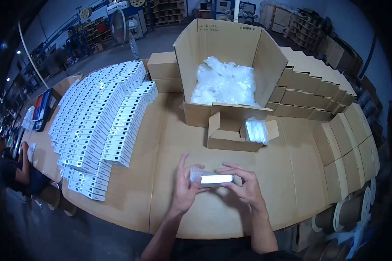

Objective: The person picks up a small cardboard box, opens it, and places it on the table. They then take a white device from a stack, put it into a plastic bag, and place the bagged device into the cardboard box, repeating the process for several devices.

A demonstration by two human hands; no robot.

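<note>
A small white box (pixel 217 179) is held level between my two hands above the cardboard-covered table. Clear plastic film (pixel 197 174) shows around its left end. My left hand (pixel 186 188) grips that end, thumb against the near side and index finger raised. At the other end, my right hand (pixel 247 188) pinches the box between thumb and fingers. Beyond my hands stands a small open carton (pixel 231 142), with plastic-wrapped white boxes (pixel 257 131) at its right side.
Stacked white boxes (pixel 96 117) fill the table's left. Behind the small carton, a large carton (pixel 231 32) holds clear plastic bags (pixel 225 82). Closed brown cartons (pixel 346 148) line the right side. A seated person (pixel 19 169) is at the far left.
</note>
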